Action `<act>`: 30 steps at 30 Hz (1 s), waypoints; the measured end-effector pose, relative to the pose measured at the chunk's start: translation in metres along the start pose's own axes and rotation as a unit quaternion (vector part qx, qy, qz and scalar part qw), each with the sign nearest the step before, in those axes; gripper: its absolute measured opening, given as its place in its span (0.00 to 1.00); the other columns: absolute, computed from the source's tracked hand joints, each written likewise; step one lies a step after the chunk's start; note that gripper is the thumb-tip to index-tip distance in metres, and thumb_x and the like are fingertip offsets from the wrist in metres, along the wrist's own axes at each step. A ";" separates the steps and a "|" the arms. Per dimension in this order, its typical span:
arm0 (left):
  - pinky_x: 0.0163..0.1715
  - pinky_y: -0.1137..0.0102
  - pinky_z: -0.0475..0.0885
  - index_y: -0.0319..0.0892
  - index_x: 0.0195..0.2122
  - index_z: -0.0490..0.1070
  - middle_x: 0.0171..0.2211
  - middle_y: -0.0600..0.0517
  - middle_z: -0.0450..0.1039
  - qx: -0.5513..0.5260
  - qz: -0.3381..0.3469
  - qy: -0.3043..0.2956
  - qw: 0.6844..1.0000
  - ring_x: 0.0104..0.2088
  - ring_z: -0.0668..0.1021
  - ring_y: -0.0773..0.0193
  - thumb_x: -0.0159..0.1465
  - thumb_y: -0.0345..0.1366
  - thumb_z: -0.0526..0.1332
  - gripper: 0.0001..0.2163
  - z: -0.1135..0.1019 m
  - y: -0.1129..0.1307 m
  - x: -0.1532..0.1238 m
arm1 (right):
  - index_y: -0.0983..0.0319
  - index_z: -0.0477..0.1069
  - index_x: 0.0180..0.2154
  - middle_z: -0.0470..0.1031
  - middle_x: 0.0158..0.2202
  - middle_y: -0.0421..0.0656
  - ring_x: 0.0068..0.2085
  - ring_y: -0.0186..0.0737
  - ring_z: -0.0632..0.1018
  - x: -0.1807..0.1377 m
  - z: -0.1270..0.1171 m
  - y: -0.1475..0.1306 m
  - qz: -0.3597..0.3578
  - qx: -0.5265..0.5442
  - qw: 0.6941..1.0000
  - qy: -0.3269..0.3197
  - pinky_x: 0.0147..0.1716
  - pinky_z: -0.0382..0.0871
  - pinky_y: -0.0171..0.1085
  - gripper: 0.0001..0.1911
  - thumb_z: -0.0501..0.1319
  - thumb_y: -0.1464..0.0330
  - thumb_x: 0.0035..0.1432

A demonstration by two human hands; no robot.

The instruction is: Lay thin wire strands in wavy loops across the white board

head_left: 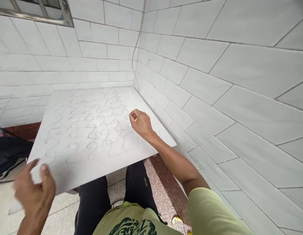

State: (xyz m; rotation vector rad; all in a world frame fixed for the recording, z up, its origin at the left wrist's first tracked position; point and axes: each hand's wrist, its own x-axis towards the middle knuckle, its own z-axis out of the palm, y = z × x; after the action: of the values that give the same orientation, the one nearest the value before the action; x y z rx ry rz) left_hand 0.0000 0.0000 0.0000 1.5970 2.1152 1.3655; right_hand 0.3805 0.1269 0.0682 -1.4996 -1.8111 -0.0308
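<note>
Two hands meet the white board [75, 173] lying across your lap: your right hand [141, 123] rests on its far right part, fingertips pinching one thin grey squiggle [125, 113]; your left hand [35, 189], blurred, fingers loosely spread, touches its near left corner.

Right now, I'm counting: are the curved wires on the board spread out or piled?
Spread out: the curved wires lie in rows across the white board.
</note>
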 end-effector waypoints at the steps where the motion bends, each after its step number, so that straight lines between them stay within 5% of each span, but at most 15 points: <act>1: 0.52 0.49 0.73 0.53 0.61 0.67 0.61 0.48 0.73 -0.038 0.005 0.014 0.999 0.62 0.72 0.42 0.69 0.47 0.59 0.20 0.004 0.024 -0.006 | 0.59 0.70 0.38 0.80 0.34 0.42 0.36 0.42 0.78 -0.011 0.001 -0.012 -0.021 0.006 1.000 0.008 0.44 0.66 0.43 0.07 0.56 0.68 0.69; 5: 0.59 0.56 0.70 0.45 0.56 0.74 0.52 0.44 0.80 -0.314 0.020 -0.170 0.934 0.55 0.79 0.50 0.71 0.52 0.59 0.20 0.028 0.113 -0.015 | 0.59 0.70 0.38 0.78 0.34 0.43 0.36 0.42 0.77 -0.049 0.007 -0.055 -0.091 0.011 0.996 0.019 0.45 0.64 0.44 0.09 0.54 0.69 0.72; 9: 0.58 0.54 0.72 0.40 0.51 0.79 0.49 0.40 0.81 -0.475 -0.047 -0.244 0.844 0.52 0.81 0.48 0.67 0.56 0.63 0.24 0.044 0.150 -0.011 | 0.58 0.69 0.35 0.75 0.31 0.46 0.36 0.46 0.75 -0.073 0.010 -0.082 -0.148 -0.038 0.988 0.012 0.41 0.61 0.45 0.13 0.53 0.69 0.74; 15: 0.57 0.57 0.72 0.42 0.38 0.83 0.41 0.46 0.82 -0.513 -0.083 -0.274 0.809 0.44 0.82 0.55 0.60 0.46 0.73 0.13 0.050 0.149 -0.016 | 0.57 0.66 0.30 0.70 0.27 0.45 0.33 0.47 0.70 -0.087 0.016 -0.087 -0.214 -0.092 0.972 0.032 0.36 0.57 0.47 0.17 0.50 0.72 0.74; 19: 0.55 0.59 0.72 0.42 0.36 0.83 0.41 0.46 0.82 -0.529 -0.111 -0.278 0.794 0.43 0.81 0.57 0.63 0.46 0.71 0.12 0.052 0.142 -0.025 | 0.57 0.66 0.31 0.69 0.27 0.45 0.32 0.46 0.69 -0.098 0.020 -0.084 -0.236 -0.097 0.966 0.042 0.35 0.58 0.47 0.17 0.50 0.73 0.74; 25: 0.50 0.61 0.72 0.42 0.35 0.83 0.36 0.47 0.82 -0.463 -0.125 -0.264 0.837 0.40 0.81 0.57 0.58 0.45 0.75 0.12 0.052 0.134 -0.038 | 0.56 0.67 0.31 0.69 0.26 0.44 0.32 0.47 0.70 -0.116 0.025 -0.081 -0.223 -0.061 0.973 0.024 0.35 0.59 0.46 0.15 0.53 0.72 0.72; 30: 0.52 0.62 0.72 0.42 0.37 0.82 0.39 0.47 0.83 -0.505 -0.128 -0.290 0.803 0.44 0.82 0.57 0.62 0.43 0.71 0.10 0.051 0.126 -0.037 | 0.57 0.72 0.39 0.75 0.31 0.45 0.35 0.47 0.75 -0.125 0.027 -0.077 -0.168 0.021 0.985 0.005 0.40 0.64 0.46 0.09 0.54 0.69 0.73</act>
State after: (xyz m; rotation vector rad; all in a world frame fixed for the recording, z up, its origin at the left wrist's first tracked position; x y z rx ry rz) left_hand 0.1319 -0.0005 0.0491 0.9995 0.8877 1.2958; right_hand 0.3021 0.0129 0.0128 -1.1471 -2.0241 -0.1638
